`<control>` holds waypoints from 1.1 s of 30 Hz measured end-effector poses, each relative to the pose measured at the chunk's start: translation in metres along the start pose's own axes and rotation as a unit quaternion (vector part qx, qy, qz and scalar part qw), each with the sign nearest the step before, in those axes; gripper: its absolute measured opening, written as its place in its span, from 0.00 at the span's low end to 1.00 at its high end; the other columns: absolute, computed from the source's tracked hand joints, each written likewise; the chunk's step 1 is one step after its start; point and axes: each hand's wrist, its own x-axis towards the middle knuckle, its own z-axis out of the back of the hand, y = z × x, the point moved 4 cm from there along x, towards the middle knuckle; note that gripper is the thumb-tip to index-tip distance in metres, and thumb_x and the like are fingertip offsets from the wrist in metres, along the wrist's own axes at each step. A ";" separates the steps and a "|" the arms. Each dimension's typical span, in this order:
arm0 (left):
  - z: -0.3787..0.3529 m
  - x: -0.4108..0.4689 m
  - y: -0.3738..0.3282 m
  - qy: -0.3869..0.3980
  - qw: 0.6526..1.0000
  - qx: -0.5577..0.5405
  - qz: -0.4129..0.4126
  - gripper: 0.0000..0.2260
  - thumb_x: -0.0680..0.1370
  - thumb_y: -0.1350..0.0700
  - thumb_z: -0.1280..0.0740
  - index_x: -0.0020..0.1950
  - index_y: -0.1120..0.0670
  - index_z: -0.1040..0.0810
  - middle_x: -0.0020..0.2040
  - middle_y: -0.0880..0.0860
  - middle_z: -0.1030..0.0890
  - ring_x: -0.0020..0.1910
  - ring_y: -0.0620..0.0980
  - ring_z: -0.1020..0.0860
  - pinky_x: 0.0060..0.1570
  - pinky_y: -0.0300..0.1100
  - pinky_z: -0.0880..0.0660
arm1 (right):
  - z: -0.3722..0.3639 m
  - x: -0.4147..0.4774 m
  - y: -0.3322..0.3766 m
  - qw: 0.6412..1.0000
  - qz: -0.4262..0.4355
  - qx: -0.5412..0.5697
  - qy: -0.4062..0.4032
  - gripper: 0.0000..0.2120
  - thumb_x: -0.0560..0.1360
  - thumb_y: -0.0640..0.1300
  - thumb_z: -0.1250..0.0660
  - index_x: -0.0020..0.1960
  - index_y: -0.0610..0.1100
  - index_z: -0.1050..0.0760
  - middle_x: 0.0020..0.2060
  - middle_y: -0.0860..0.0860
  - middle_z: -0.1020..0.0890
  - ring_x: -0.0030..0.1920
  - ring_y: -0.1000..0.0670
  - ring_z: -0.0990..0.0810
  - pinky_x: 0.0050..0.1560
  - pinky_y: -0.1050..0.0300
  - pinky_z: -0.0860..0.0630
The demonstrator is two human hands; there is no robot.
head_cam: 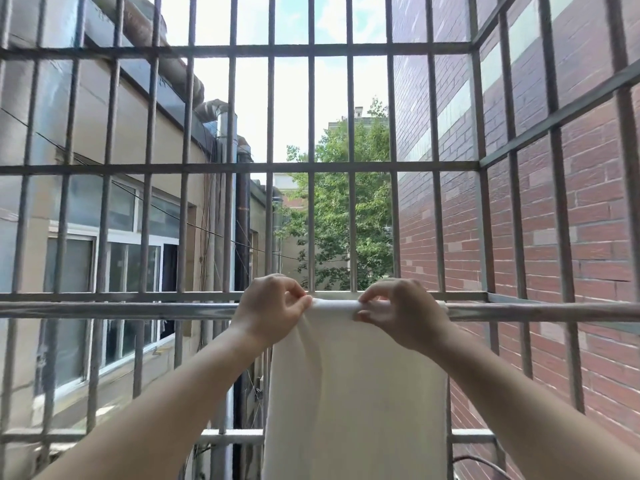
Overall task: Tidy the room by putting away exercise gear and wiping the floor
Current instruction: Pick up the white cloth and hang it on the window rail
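Across the lower middle of the frame, a metal rail point(138, 310) runs from the left edge to the right edge, and a white cloth point(356, 393) is draped over it, hanging straight down to the bottom of the frame. The left hand point(273, 311) pinches the cloth's top fold at its left end, thumb and fingers closed on the fabric right at the rail. The right hand point(398, 315) does likewise just right of centre, its fingertips point(363, 299) pressed shut on the fold where it wraps over the rail. The two hands sit near each other, with a short strip of folded cloth showing between them. Both bare forearms reach up from the lower corners.

Behind the rail stands a cage of grey window bars point(311, 161) filling the whole frame (vertical rods crossed by flat horizontal bands). Through them, on the right side, rises a red brick wall point(588, 220). On the left is a beige building point(138, 140) with sliding windows, and in the centre a green tree point(332, 216) under a bright sky with thin cloud.
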 end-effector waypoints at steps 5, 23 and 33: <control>0.007 0.004 0.005 -0.008 1.000 -0.013 0.012 0.06 0.75 0.53 0.31 0.47 0.54 0.18 0.42 0.48 0.19 0.40 0.42 0.24 0.33 0.27 0.32 | 0.008 0.001 -0.007 1.000 0.004 0.016 -0.020 0.04 0.67 0.48 0.25 0.39 0.49 0.17 0.35 0.55 0.16 0.36 0.56 0.20 0.41 0.58 0.23; 0.017 0.007 0.024 0.017 0.998 -0.060 0.001 0.05 0.76 0.53 0.33 0.52 0.50 0.21 0.47 0.43 0.20 0.47 0.42 0.21 0.45 0.37 0.23 | 0.023 0.000 -0.015 1.000 -0.008 0.016 0.008 0.09 0.66 0.51 0.24 0.45 0.51 0.17 0.40 0.53 0.16 0.41 0.57 0.19 0.47 0.57 0.22; 0.007 0.002 0.030 0.074 0.994 -0.067 -0.045 0.07 0.70 0.50 0.26 0.46 0.47 0.16 0.43 0.41 0.19 0.43 0.34 0.22 0.45 0.24 0.30 | -0.001 -0.002 -0.006 0.999 0.005 0.039 -0.003 0.10 0.66 0.51 0.25 0.45 0.50 0.16 0.41 0.55 0.15 0.41 0.59 0.18 0.48 0.62 0.23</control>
